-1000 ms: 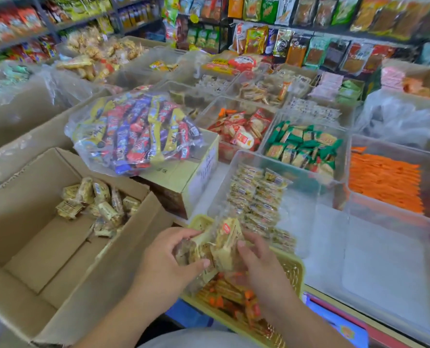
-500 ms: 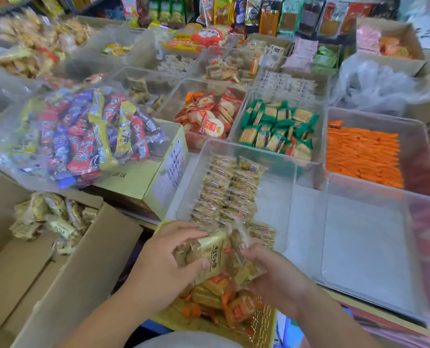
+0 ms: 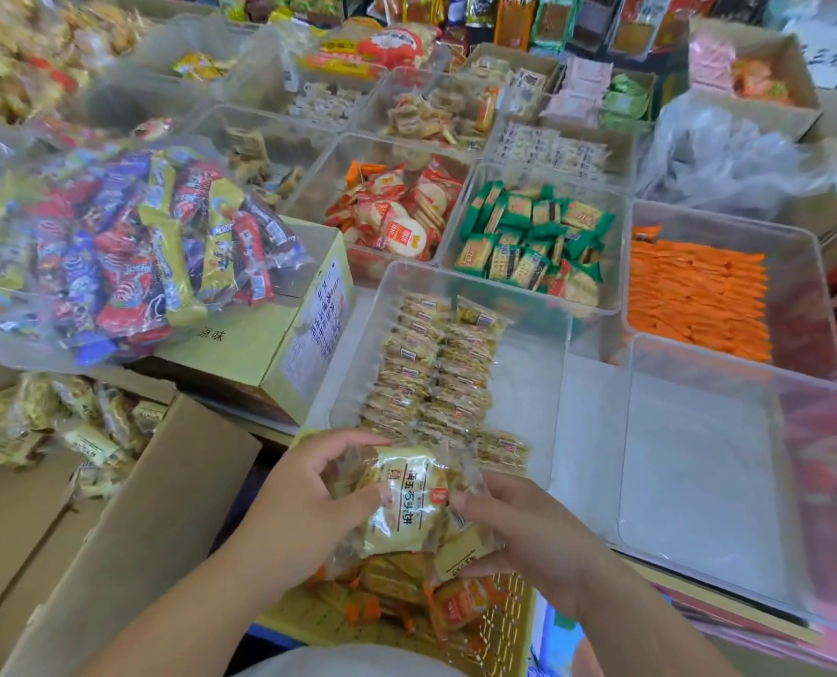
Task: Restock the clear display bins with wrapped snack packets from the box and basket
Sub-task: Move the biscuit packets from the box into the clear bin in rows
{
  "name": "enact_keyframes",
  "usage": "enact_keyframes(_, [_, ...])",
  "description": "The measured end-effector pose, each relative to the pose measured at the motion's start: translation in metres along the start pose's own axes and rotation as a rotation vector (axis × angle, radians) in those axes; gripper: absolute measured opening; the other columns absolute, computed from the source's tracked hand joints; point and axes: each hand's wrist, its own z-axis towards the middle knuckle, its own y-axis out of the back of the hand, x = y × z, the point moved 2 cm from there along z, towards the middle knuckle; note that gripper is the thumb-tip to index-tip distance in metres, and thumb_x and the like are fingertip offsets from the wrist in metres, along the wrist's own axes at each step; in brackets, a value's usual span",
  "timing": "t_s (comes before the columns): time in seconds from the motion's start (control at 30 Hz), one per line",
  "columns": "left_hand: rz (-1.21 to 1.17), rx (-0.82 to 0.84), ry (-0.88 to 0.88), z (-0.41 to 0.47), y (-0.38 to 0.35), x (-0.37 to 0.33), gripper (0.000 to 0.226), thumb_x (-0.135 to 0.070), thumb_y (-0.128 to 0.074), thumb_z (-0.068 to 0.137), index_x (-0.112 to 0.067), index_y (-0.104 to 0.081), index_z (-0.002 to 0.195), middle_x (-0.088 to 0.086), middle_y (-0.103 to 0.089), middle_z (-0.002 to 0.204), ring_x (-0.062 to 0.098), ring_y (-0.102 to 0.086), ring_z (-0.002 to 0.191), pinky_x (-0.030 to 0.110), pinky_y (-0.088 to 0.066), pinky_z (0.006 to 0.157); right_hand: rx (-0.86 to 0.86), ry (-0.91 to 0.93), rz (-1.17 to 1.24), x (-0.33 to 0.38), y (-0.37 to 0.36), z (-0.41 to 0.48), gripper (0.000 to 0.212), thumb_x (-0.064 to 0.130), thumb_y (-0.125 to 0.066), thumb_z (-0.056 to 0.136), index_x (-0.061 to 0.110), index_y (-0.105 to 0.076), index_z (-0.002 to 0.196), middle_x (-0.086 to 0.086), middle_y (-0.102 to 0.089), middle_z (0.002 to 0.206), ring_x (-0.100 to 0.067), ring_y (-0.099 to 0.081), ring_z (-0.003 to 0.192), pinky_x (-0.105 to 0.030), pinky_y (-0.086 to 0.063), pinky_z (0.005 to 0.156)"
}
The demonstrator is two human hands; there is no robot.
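Snack packets (image 3: 409,500) above yellow basket (image 3: 509,623), pinched between curled fingers (image 3: 343,439) of left hand (image 3: 299,505) and right hand (image 3: 524,530).

Cannot read the print on the carton (image 3: 316,329). Cannot see much of the basket (image 3: 504,623) beneath the packets (image 3: 407,500). Cannot make out blurred snacks (image 3: 25,56) top left, nor the box (image 3: 152,520) past the left edge.

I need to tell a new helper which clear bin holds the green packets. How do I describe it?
Find the big clear bag of red, blue and yellow bars on the left. Move right past the red round crackers; the next clear bin is it. Only its packets have green ends, while the bin to its right holds orange ones.
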Motion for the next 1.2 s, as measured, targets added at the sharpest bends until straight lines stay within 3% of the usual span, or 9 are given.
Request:
enact_keyframes(0.17, [-0.180,0.000,0.029,0.015,-0.008,-0.004,0.038,-0.032,-0.083,0.081,-0.050,-0.071,0.112,-0.015,-0.074,0.099,0.026,-0.071,0.076,0.039,-0.064,0.075,-0.092,0.036,-0.215,0.011,0.011,0.005,0.025,0.014,-0.058,0.098,0.028,-0.071,0.114,0.003,-0.076,0.109,-0.016,-0.073,0.101,-0.042,-0.063,0.077])
enact_keyframes(0.27, [-0.291,-0.073,0.039,0.022,-0.007,-0.003,0.037,-0.029,-0.082,0.079,-0.047,-0.073,0.109,-0.011,-0.077,0.101,0.018,-0.076,0.091,0.046,-0.065,0.077,-0.282,0.156,-0.365,0.033,0.036,0.005,0.028,0.013,-0.060,0.098,0.034,-0.070,0.114,-0.007,-0.075,0.109,-0.024,-0.072,0.097,-0.042,-0.061,0.082])
enact_keyframes(0.33, [-0.346,-0.112,0.062,0.024,-0.004,0.003,0.034,-0.028,-0.082,0.078,-0.045,-0.074,0.106,-0.003,-0.077,0.101,0.023,-0.077,0.089,0.046,-0.065,0.072,-0.420,0.257,-0.678,0.051,0.055,0.008,0.030,0.015,-0.062,0.098,0.041,-0.067,0.111,-0.004,-0.075,0.104,-0.026,-0.069,0.096,-0.034,-0.054,0.083])
enact_keyframes(0.47, [-0.430,-0.151,0.103,0.024,0.000,0.019,0.034,-0.010,-0.082,0.084,-0.041,-0.077,0.097,0.000,-0.079,0.100,0.019,-0.078,0.085,0.030,-0.061,0.062,-0.486,0.445,-1.170,0.083,0.073,0.019,0.041,0.013,-0.057,0.097,0.037,-0.060,0.130,0.003,-0.071,0.114,-0.024,-0.065,0.101,-0.036,-0.052,0.083])
enact_keyframes(0.57, [-0.467,-0.168,0.157,0.024,0.000,0.028,0.035,-0.008,-0.082,0.084,-0.039,-0.077,0.097,0.002,-0.079,0.099,0.022,-0.078,0.081,0.030,-0.060,0.058,-0.487,0.387,-1.610,0.094,0.075,0.038,0.050,0.012,-0.049,0.097,0.043,-0.049,0.136,0.007,-0.067,0.116,-0.023,-0.061,0.103,-0.037,-0.052,0.077])
enact_keyframes(0.67, [-0.486,-0.178,0.162,0.025,0.000,0.031,0.033,-0.008,-0.081,0.085,-0.038,-0.077,0.097,0.001,-0.079,0.098,0.023,-0.079,0.081,0.029,-0.059,0.055,-0.392,0.241,-1.915,0.092,0.076,0.064,0.057,0.003,-0.045,0.091,0.040,-0.045,0.135,0.004,-0.063,0.108,-0.023,-0.060,0.096,-0.033,-0.037,0.066])
enact_keyframes(0.93, [-0.514,-0.168,0.135,0.025,0.004,0.030,0.034,-0.005,-0.079,0.087,-0.038,-0.077,0.095,-0.002,-0.080,0.097,0.019,-0.079,0.085,0.029,-0.061,0.061,-0.310,0.012,-2.127,0.052,0.085,0.114,0.038,0.022,-0.051,0.093,0.025,-0.048,0.131,-0.001,-0.063,0.116,-0.028,-0.048,0.113,-0.044,-0.032,0.090])
enact_keyframes(1.1, [-0.520,-0.165,0.142,0.025,0.008,0.036,0.033,-0.005,-0.077,0.088,-0.037,-0.077,0.095,0.000,-0.080,0.098,0.019,-0.078,0.088,0.026,-0.061,0.062,-0.320,-0.041,-1.976,0.030,0.090,0.130,0.026,0.014,-0.049,0.092,0.014,-0.053,0.118,-0.003,-0.064,0.103,-0.025,-0.054,0.098,-0.036,-0.035,0.078])
enact_keyframes(1.2, [-0.529,-0.176,0.150,0.025,0.009,0.038,0.034,-0.003,-0.077,0.088,-0.037,-0.077,0.095,0.001,-0.080,0.098,0.020,-0.078,0.087,0.026,-0.061,0.062,-0.321,-0.152,-1.772,0.024,0.088,0.135,0.019,0.004,-0.049,0.092,0.010,-0.053,0.110,0.000,-0.050,0.081,-0.018,-0.048,0.076,-0.030,-0.039,0.064])
